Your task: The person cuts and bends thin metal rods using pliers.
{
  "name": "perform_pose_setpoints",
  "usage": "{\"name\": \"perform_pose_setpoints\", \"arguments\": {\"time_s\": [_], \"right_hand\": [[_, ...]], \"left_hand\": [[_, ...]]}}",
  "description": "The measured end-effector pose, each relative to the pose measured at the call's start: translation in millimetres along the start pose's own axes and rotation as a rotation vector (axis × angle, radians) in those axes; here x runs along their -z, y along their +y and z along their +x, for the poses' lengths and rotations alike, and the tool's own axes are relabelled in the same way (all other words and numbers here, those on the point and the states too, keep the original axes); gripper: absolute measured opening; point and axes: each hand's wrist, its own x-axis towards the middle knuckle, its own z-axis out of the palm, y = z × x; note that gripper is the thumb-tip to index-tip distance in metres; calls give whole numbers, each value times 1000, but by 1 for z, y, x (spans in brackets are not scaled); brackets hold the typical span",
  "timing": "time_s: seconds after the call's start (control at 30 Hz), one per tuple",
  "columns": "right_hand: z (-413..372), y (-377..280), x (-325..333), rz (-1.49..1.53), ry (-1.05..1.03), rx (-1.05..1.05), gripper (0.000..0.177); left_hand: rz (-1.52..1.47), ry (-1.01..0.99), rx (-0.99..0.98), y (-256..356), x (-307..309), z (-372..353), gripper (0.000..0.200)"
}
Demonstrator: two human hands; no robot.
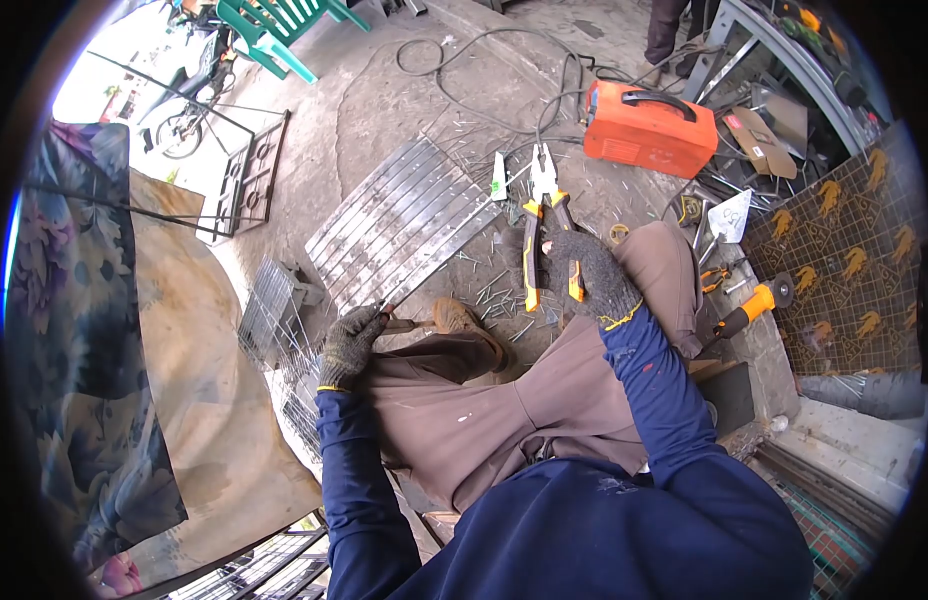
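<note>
My right hand (594, 275), in a dark knitted glove, grips a pair of pliers (532, 250) with yellow-and-black handles. The handles are spread and the jaws point away from me, above the floor. My left hand (351, 345), gloved in grey knit, is closed beside my knee. From its fingers sticks a slim tool with a reddish-brown end (408, 326), whose kind I cannot make out. Just beyond that hand lies a ribbed metal panel (404, 220) on the ground. Loose nails or wire bits (499, 295) are scattered between my feet and the pliers.
An orange welding machine (649, 130) stands ahead right, with a cable (464, 90) looping over the floor. At my right are an angle grinder (754, 305) and a patterned board (849, 260). Cloth (214, 370) hangs at left. A green chair (284, 30) and another person's legs (669, 30) are farther off.
</note>
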Motion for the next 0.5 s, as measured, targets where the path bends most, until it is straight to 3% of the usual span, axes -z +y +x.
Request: {"name": "perform_pose_setpoints", "arguments": {"time_s": [0.03,0.1,0.17,0.23,0.27,0.33,0.37,0.47,0.5], "right_hand": [[-6,-10,-10,1,0,1,19],[-18,-29,-30,284,-210,-82,31],[-10,-21,-19,283,-240,-81,36],[-4,-14,-10,280,-273,-81,41],[-1,-11,-7,345,-331,-98,42],[-4,-13,-10,410,-395,-122,43],[-7,-15,-12,461,-392,-75,44],[-4,-6,-5,500,-331,18,45],[0,-6,-6,539,-252,15,45]], "left_hand": [[23,0,-21,2,0,0,27],[22,2,-37,2,0,0,28],[20,5,-53,1,0,1,28],[-145,60,95,0,-2,2,54],[-146,64,96,-1,-1,3,54],[-313,302,-36,-8,6,3,92],[-436,283,-117,-20,15,5,112],[-1064,406,-119,-22,22,-5,94],[-1101,496,-45,-23,24,-7,82]]}}
